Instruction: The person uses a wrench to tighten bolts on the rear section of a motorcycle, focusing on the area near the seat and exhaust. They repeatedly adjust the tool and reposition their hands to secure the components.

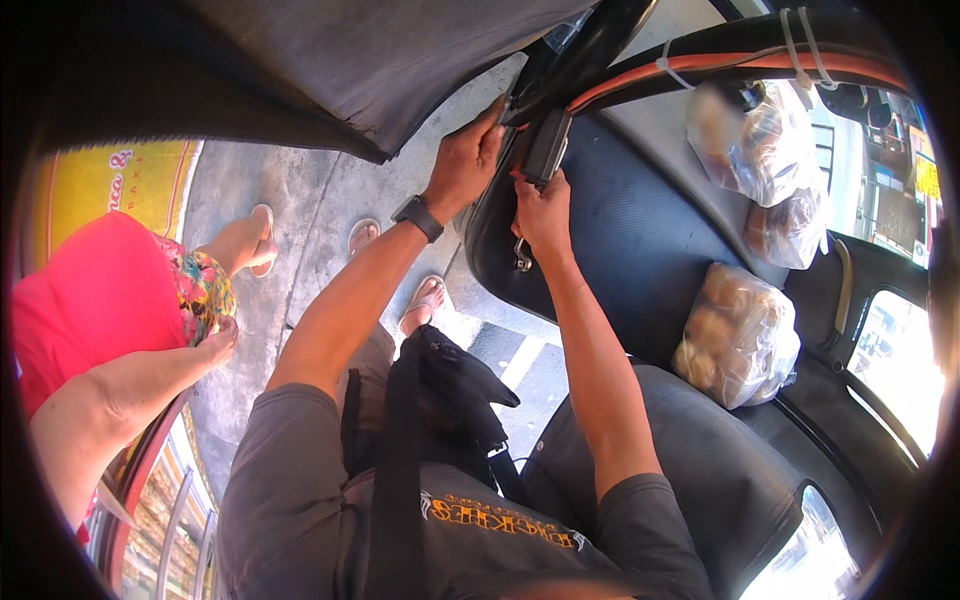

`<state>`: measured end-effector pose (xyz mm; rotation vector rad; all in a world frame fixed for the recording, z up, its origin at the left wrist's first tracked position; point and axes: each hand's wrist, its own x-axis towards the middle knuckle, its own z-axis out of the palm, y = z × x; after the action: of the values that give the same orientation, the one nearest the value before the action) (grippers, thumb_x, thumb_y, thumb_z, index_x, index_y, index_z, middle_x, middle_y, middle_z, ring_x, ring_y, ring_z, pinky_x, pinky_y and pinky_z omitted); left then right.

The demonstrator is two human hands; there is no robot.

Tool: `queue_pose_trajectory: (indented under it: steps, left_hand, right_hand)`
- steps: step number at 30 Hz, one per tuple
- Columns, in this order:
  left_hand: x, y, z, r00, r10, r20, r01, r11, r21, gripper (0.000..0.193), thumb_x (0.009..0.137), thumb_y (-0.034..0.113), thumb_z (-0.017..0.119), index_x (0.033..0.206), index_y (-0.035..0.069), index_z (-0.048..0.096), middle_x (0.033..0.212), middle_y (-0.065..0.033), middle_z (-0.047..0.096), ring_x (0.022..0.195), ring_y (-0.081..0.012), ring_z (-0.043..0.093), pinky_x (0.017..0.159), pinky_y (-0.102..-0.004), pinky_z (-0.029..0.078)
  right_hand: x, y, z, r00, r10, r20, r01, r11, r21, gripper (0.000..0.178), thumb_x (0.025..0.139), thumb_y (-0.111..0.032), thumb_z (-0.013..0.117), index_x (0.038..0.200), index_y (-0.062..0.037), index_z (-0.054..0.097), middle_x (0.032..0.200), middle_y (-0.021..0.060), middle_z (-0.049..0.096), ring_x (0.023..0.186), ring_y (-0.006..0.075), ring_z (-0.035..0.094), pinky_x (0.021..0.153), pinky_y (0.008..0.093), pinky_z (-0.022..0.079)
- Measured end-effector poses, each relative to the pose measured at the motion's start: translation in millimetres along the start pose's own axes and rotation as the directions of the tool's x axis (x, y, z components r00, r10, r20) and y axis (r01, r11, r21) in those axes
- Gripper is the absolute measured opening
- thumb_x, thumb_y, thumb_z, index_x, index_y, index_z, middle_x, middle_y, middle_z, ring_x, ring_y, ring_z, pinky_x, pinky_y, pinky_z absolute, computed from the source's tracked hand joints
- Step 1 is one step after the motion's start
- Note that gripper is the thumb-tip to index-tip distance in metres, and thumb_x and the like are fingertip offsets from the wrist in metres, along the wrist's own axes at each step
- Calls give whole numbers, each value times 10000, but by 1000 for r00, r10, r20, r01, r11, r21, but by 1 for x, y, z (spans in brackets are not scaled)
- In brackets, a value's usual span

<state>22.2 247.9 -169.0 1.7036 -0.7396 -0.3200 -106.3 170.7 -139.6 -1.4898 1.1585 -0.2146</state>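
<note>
My left hand (pixel 465 165), a dark band on its wrist, is closed against the edge of a black frame post (pixel 528 92) at the top middle. Just right of it, my right hand (pixel 543 212) is closed below a black rectangular block (pixel 546 146) with a bit of red at its side. A small shiny metal end (pixel 522 256) sticks out under this hand; what it belongs to is hidden by the fingers. Behind my right hand spreads a dark padded panel (pixel 630 220).
Clear bags of round bread rolls (pixel 735 335) sit and hang at the right. An orange cable (pixel 690 65) is zip-tied along a black bar. A dark canopy (pixel 300 60) hangs upper left. At left stands a person in a pink top (pixel 110 300).
</note>
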Motion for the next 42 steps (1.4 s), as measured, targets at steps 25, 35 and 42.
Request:
queue_pose_trajectory:
  steps: [25,35,42]
  left_hand:
    - [41,13,-24,946,54,319,-84,993,80,397,1010,175,436,1363,51,570,922,-274,683,862,-407,687,740,-415,521]
    - [30,40,-26,965,-87,247,36,978,206,398,998,179,486,1352,15,566,860,-249,677,831,-425,670,719,-497,531]
    - [9,-35,6,979,175,103,-186,977,109,537,1015,174,493,1534,129,366,1005,-243,692,823,-414,685,649,-481,559]
  right_hand:
    - [2,-11,4,1000,24,-8,-24,999,28,185,855,-50,613,900,-39,434,685,83,525,474,178,531,368,353,427]
    - [-5,-19,4,999,50,12,-50,999,21,190,924,-81,617,909,-27,436,666,72,534,461,156,533,355,333,410]
    - [-14,-27,8,999,37,21,-38,997,74,165,927,-107,625,970,-8,501,697,73,576,478,143,544,387,317,414]
